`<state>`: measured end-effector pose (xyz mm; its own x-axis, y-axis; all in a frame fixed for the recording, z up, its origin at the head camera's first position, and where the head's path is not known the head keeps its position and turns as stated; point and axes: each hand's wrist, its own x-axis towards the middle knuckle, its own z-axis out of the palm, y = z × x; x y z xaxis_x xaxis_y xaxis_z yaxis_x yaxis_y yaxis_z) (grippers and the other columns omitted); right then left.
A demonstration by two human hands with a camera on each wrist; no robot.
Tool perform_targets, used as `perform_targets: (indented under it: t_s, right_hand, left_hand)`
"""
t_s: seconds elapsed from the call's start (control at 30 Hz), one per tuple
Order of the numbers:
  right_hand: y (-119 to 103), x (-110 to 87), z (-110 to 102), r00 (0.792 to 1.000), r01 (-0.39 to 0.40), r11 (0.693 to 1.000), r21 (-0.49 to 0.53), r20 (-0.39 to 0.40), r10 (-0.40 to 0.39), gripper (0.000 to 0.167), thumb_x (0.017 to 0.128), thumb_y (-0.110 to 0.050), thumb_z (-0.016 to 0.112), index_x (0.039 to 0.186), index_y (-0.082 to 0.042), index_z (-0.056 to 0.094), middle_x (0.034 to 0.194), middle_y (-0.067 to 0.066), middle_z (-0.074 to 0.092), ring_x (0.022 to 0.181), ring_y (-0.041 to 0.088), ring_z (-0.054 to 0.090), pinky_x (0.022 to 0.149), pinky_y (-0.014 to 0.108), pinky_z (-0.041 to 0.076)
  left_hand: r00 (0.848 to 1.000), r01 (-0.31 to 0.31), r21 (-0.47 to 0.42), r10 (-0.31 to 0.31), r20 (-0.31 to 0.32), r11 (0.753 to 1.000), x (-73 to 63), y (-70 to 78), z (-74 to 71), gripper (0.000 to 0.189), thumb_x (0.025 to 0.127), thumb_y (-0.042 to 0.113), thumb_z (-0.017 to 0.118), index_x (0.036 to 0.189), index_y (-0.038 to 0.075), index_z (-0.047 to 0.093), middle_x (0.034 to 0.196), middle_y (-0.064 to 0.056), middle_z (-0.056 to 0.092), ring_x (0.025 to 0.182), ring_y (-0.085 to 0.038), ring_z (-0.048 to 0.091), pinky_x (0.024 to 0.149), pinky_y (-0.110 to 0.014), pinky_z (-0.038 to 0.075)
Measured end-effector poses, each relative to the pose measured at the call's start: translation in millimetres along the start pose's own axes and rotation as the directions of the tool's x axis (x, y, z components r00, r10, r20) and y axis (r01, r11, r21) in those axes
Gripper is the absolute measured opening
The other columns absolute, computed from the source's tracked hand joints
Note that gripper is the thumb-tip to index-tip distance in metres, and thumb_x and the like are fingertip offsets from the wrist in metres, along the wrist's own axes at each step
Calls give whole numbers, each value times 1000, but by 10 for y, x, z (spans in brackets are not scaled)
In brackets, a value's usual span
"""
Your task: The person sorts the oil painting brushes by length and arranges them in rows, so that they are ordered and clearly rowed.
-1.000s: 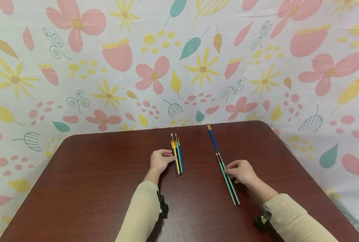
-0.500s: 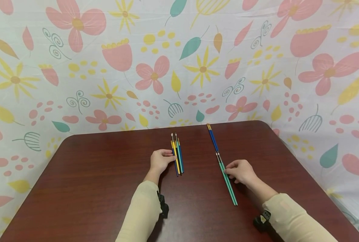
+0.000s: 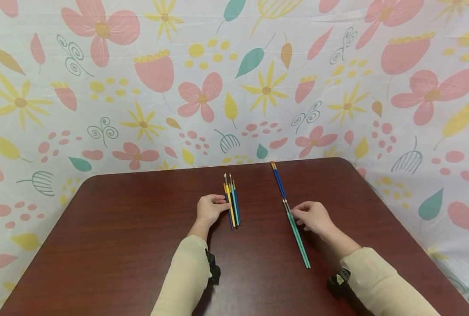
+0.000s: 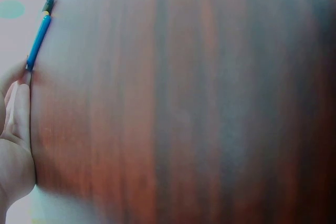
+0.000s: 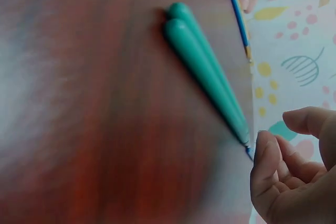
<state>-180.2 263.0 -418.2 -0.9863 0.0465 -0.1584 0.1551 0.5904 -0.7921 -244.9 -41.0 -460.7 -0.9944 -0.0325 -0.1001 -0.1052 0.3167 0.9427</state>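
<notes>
The green brushes (image 3: 299,240) are lying on the table (image 3: 139,254) side by side, handles touching, with their pale-tipped heads pointing away from the person. The right hand (image 3: 315,216) is resting immediately right of the green brushes, its fingertips standing close beside the upper end of the handles; the fingers are bending loosely, with a narrow gap showing between tips in the right wrist view. The blue brushes (image 3: 279,182) are lying just beyond the green brushes, roughly in line with them, their gold-coloured heads reaching the table's far edge. The bunch (image 3: 235,206), which is including yellow, blue and turquoise handles, is lying to the left of the green brushes, well apart from them. The left hand (image 3: 211,209) is touching the bunch on its left side, thumb lying across the yellow handle; whether those fingers are gripping or merely resting, I cannot tell. A flowered cloth (image 3: 203,98) is hanging beyond the green brushes, behind the table.
</notes>
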Motion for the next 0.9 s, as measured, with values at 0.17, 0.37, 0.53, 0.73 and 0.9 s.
perform_targets:
  t_s: [0.17, 0.37, 0.53, 0.73, 0.9]
  right_hand:
    - [-91, 67, 43, 1000, 27, 998, 48, 12, -28, 34, 93, -23, 57, 112, 3, 65, 99, 21, 68, 79, 21, 67, 61, 33, 56]
    - [-150, 179, 141, 998, 47, 991, 127, 46, -53, 37, 96, -23, 53, 117, 6, 61, 110, 25, 65, 86, 22, 67, 68, 35, 57]
    - [-206, 256, 234, 996, 30, 982, 189, 81, -46, 36, 97, -20, 50, 120, 7, 59, 115, 26, 63, 89, 22, 68, 71, 34, 58]
    - [-318, 305, 323, 992, 18, 974, 225, 115, -44, 38, 97, -20, 50, 122, 7, 58, 119, 28, 61, 96, 27, 68, 74, 34, 58]
    - [-399, 357, 375, 989, 10, 967, 255, 142, -48, 39, 97, -19, 50, 125, 8, 55, 121, 29, 59, 100, 31, 67, 76, 35, 58]
  left_hand:
    - [1000, -3, 5, 3, 3, 1000, -1, 5, -8, 30, 77, 14, 79, 104, 5, 72, 95, -10, 73, 92, -21, 68, 77, -33, 56]
    - [1000, 13, 19, -13, -5, 1000, -2, 7, -8, 30, 77, 16, 79, 104, 7, 72, 93, -8, 74, 92, -21, 68, 80, -34, 55]
    - [1000, 14, 29, -13, -10, 999, 3, -6, 6, 29, 77, 18, 79, 104, 9, 72, 93, -6, 74, 92, -20, 67, 81, -34, 55]
    - [1000, 15, 27, -15, -14, 1000, -1, 6, 11, 29, 77, 18, 79, 104, 9, 72, 93, -7, 74, 91, -20, 68, 81, -35, 55]
    - [1000, 10, 26, -10, -13, 1000, 2, 18, 5, 30, 77, 16, 79, 104, 7, 72, 96, -8, 73, 91, -20, 68, 80, -34, 55]
